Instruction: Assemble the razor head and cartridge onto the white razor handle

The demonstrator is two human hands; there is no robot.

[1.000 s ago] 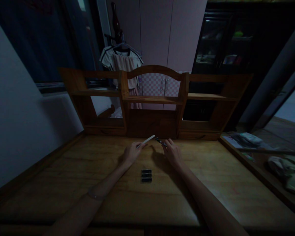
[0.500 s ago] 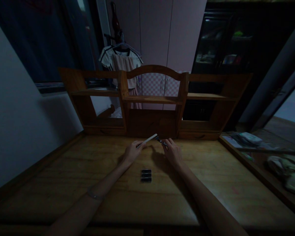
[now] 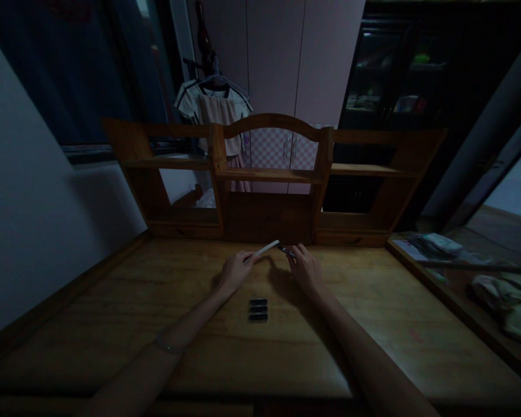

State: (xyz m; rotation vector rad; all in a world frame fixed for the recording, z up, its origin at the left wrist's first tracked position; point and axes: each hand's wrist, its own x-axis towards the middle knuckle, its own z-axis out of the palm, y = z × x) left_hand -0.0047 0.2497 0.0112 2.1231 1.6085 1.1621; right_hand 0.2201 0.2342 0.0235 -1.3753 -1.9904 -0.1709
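Observation:
My left hand (image 3: pixel 235 270) is closed on a thin, pale, flat strip (image 3: pixel 267 249) that slants up to the right. My right hand (image 3: pixel 304 268) grips a small, slim dark tool (image 3: pixel 287 251); the dim light hides its kind. The dark tool's tip is close to the far end of the strip, and I cannot tell whether they touch. Both hands are above the far middle part of the wooden desk (image 3: pixel 182 278). Between my forearms, a small clear pack with three dark bars (image 3: pixel 257 310) lies flat on the desktop.
A wooden shelf unit (image 3: pixel 269 175) stands along the desk's back edge. At left is a pale wall (image 3: pixel 47 231). Beyond the desk's right rim (image 3: pixel 451 304) lie papers (image 3: pixel 438 246) and a light cloth item (image 3: pixel 507 307). Clothes (image 3: pixel 219 107) hang behind the shelf.
The pale strip has shifted slightly to the right and tipped a little lower, its end now overlapping the dark tool's tip in view. My right hand has barely moved.

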